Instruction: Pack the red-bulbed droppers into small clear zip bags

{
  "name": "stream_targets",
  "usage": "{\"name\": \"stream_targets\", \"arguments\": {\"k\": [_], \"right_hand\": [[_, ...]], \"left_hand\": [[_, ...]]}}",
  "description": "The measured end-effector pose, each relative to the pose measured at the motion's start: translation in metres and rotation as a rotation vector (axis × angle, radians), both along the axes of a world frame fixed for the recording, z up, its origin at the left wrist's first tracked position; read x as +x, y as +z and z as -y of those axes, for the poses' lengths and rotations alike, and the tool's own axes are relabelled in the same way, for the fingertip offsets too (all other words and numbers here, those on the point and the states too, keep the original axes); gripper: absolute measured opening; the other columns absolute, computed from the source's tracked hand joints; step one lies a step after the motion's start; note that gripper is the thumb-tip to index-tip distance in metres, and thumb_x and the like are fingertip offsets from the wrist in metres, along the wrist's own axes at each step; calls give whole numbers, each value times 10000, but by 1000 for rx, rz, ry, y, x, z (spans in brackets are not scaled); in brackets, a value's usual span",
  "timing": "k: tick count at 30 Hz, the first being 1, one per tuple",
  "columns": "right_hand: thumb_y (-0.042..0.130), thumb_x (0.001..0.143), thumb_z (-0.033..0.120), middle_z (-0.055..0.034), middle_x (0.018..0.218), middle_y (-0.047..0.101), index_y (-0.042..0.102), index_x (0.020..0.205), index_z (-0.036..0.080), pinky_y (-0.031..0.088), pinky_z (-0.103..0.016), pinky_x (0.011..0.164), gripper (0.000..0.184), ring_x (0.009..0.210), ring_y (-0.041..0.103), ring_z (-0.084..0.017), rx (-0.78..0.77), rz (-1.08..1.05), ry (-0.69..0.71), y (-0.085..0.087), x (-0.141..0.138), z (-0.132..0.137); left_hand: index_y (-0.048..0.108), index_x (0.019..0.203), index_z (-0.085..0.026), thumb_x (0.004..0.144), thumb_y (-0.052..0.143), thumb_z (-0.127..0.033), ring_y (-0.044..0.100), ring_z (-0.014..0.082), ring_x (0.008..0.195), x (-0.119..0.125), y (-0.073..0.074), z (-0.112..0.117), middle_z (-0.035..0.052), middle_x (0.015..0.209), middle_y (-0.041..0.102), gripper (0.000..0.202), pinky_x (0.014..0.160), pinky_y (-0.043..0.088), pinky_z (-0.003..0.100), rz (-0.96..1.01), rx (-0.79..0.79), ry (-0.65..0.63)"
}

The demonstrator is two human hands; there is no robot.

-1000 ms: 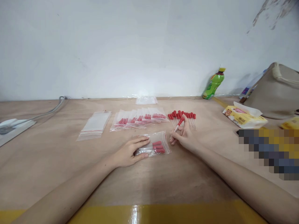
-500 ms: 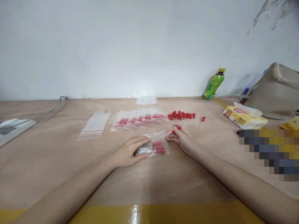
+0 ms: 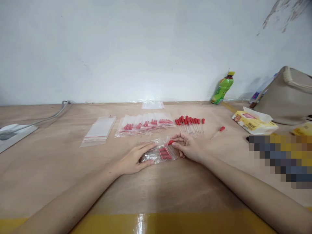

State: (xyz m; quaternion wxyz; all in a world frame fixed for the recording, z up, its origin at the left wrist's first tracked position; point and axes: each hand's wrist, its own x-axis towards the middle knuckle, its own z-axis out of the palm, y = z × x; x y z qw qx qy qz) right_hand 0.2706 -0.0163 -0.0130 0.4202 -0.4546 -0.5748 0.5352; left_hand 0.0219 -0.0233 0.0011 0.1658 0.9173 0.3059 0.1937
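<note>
A clear zip bag point(image 3: 156, 156) lies on the table with several red-bulbed droppers point(image 3: 164, 152) inside it. My left hand point(image 3: 134, 159) rests on the bag's left end, its fingers and thumb spread. At the bag's right-hand opening, my right hand point(image 3: 187, 146) pinches the red bulb of another dropper point(image 3: 170, 142), whose stem is inside the bag. Behind my right hand lies a pile of loose droppers point(image 3: 188, 121), and one single dropper point(image 3: 221, 129) sits apart to its right.
Filled zip bags point(image 3: 146, 124) overlap in a row behind my hands. A stack of flat bags point(image 3: 98, 130) lies to the left. On the right are a green bottle point(image 3: 222, 89), a tissue pack point(image 3: 254, 123) and a beige bag point(image 3: 285, 97). A grey cable point(image 3: 52, 116) runs at far left.
My right hand has moved left and slid its dropper into the zip bag. The lone dropper on the right has shifted and turned. My left hand has stayed in place.
</note>
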Motion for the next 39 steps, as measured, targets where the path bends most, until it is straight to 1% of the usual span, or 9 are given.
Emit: {"name": "stream_targets", "arguments": {"k": [9,16,18,21,23,27,30,35,39], "right_hand": [[550,722,285,-32,672,635,598,768,161,442,-223,443,141,536,563,-117,179,185,-97,-16,-11,-5],[496,754,357,-39,736,654,590,843,161,470,-254,506,236,593,600,-144,160,199,20,-7,-12,0],[473,769,337,-42,743,648,589,875,157,459,-260,516,238,581,585,-142,217,350,-90,1,-2,-3],[471,759,238,-55,749,635,592,824,155,446,-277,595,160,662,585,-166,377,795,-319,20,28,-11],[464,723,152,-83,795,630,594,800,149,436,-301,639,151,761,593,-209,377,1163,-322,33,55,-15],[482,676,90,-168,979,595,626,884,117,437,-354,620,255,827,600,-291,79,1704,-136,53,98,-15],[502,655,65,-200,973,598,640,926,85,439,-371,609,305,849,601,-317,-74,1860,-84,56,115,-17],[554,600,86,-182,830,628,666,818,76,421,-337,569,245,770,608,-300,-168,1845,66,50,128,-30],[522,643,124,-90,742,617,626,755,136,390,-275,552,153,663,582,-206,12,1570,269,57,118,-25]], "left_hand": [[341,1335,-225,844,531,-390,418,239,1199,-2,-2,-1,82,1302,455,552,994,364,419,-11,19,13],[342,1335,-228,844,531,-387,415,234,1206,-1,-3,-2,79,1307,457,550,999,365,423,-7,19,6],[352,1332,-229,844,531,-393,408,232,1215,-2,-4,-2,79,1318,446,545,1007,357,424,-17,19,8],[371,1324,-225,846,527,-400,390,225,1234,-4,-6,-4,80,1344,417,533,1027,338,418,-37,16,5],[375,1321,-225,846,526,-400,383,223,1240,-4,-7,-5,80,1349,412,529,1031,334,420,-39,12,0],[379,1320,-229,844,528,-398,382,227,1243,-5,-8,-5,77,1352,410,526,1030,335,425,-29,5,0],[388,1315,-225,843,529,-396,387,229,1239,-4,-7,-4,76,1347,417,521,1031,336,422,-22,5,0],[376,1322,-229,845,526,-402,381,225,1243,-4,-8,-4,77,1351,411,530,1030,337,424,-31,10,1],[377,1321,-235,844,528,-401,381,232,1242,-5,-8,-4,76,1347,416,527,1026,338,435,-30,11,-1]]}}
